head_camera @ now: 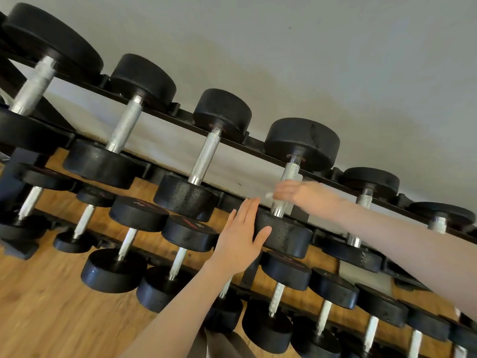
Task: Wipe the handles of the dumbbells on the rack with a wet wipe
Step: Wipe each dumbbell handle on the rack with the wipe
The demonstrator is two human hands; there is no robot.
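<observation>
Wood floor [46, 313], grey wall [335, 60], black rack [160, 113]

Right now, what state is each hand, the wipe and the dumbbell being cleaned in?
Right hand: curled round the handle, blurred by motion.
Wet wipe: held in the right hand against the handle, only a white bit showing.
Left hand: fingers straight, flat against the near head.
Fourth top-row dumbbell: seated on the rack.

We see a plain pale grey wall [335, 60] filling the upper part of the tilted view, faintly stained in a yellowish patch near its middle. Below it lies a warm brown wood-plank floor [44, 313], evenly lit by soft light.
</observation>
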